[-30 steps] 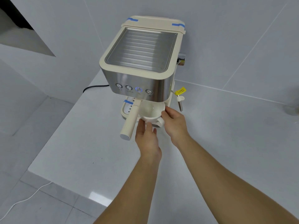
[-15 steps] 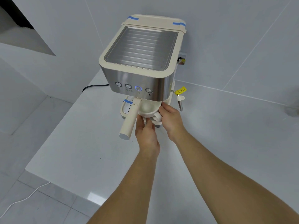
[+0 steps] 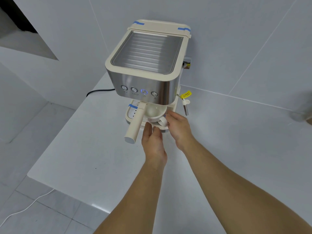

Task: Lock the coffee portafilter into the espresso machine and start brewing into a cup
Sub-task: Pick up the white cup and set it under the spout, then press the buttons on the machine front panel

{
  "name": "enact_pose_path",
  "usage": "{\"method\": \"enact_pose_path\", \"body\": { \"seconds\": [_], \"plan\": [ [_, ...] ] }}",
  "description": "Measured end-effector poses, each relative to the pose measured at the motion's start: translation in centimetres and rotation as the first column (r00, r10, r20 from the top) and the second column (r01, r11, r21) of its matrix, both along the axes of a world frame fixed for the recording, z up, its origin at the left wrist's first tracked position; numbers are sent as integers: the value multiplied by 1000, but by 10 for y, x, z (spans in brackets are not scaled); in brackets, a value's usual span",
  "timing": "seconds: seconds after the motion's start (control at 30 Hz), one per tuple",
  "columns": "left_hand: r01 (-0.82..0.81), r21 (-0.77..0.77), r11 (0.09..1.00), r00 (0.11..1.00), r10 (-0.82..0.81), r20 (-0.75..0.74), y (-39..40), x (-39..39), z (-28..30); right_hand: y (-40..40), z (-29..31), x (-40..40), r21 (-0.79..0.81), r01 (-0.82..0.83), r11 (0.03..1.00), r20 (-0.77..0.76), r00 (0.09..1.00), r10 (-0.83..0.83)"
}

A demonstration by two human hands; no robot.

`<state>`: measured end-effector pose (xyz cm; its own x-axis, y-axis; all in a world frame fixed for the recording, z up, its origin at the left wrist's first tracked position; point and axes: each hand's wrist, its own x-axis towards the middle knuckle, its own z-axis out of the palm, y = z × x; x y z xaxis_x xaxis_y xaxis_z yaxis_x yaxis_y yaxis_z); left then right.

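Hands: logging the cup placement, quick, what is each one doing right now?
Left hand: open, fingertips at the cup's near side, no closed grip.
Right hand: fingers on the cup's right side; grip cannot be told.

- A white counter [image 3: 87, 149] carried the things, its near edge over a tiled floor [image 3: 33, 217].
- An espresso machine [image 3: 148, 65] stood on it at 12 o'clock.
- A black cord [image 3: 99, 91] lay on it at 10 o'clock, beside the machine.
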<state>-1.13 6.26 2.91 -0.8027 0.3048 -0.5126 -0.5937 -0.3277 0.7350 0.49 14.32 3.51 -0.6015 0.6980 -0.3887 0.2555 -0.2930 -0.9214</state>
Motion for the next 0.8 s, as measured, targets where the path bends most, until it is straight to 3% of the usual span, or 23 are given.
{"method": "enact_pose_path", "body": {
  "seconds": [0.3, 0.47, 0.67, 0.8],
  "plan": [
    [156, 13, 988, 988, -156, 6, -46, 22, 15, -12, 24, 32, 2, 22, 1000, 56, 998, -22],
    [292, 10, 956, 955, -291, -60, -81, 29, 38, -23, 60, 50, 103, 54, 993, 47, 997, -59],
    [404, -29, 914, 865, -392, -314, -109, -3, 94, -29, 114, 57, 226, 97, 969, -21, 995, -94],
    [437, -213, 874, 699, -479, -530, -119, -42, 123, -27, 143, 53, 397, 34, 917, -12, 999, -31]
  ]
}}
